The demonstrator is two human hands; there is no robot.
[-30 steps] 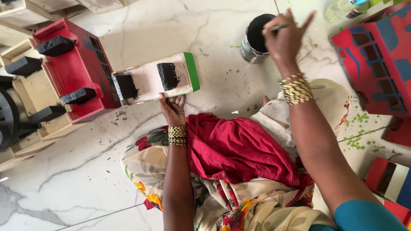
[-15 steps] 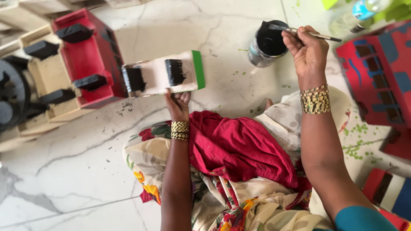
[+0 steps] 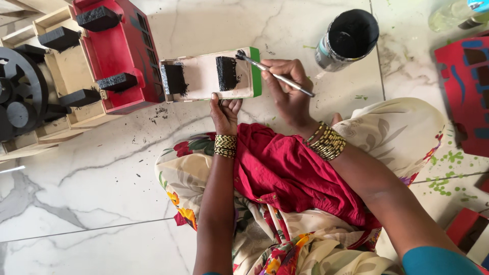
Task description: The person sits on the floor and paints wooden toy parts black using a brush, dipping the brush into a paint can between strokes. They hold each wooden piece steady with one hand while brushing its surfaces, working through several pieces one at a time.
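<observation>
Two hands are at work here, both yours, over a marble floor [image 3: 91, 193] flecked with dark crumbs. At far left a black wheel [image 3: 20, 97] leans against bare wooden frames, and just beside them stands a red wooden box [image 3: 119, 48] carrying black blocks on its side. Touching that box's right edge is the pale wooden piece [image 3: 204, 76] with a green end and two black blocks, lying flat on the floor just ahead of your knees. Your left hand [image 3: 224, 113] props it from the near side, fingers curled up against its lower edge, thumb apart from them. Your right hand [image 3: 288, 94] comes next, fingers pinched together on a thin paintbrush [image 3: 275, 76]; its black tip touches the top of the right-hand block. Farther right, well apart from the piece, stands an open tin of black paint [image 3: 349, 38]. At the far right edge lies a red and blue painted panel [image 3: 466, 91], with green spatter on the floor near it.
</observation>
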